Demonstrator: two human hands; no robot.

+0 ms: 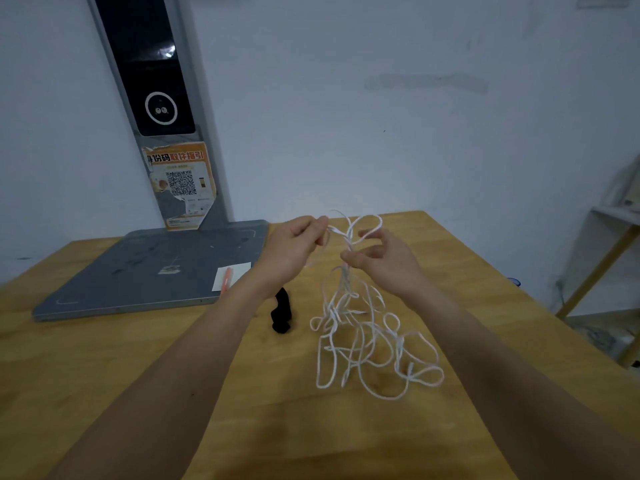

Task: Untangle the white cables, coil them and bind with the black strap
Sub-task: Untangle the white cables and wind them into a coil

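Both hands pinching the white cables (363, 327) mid-frame: left hand (292, 249) gripping one strand, right hand (384, 259) holding the bunch. Tangle trailing onto wooden table (104, 358). Black strap (282, 311) lying just left of it.

Black strap (282, 311) top behind forearm

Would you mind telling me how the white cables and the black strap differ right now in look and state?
The white cables are thin, long and spread in tangled loops; the black strap is dark, short and bunched in one small lump. The cables are partly lifted, pinched by the left hand and the right hand; the strap lies untouched. Both rest on the wooden table.
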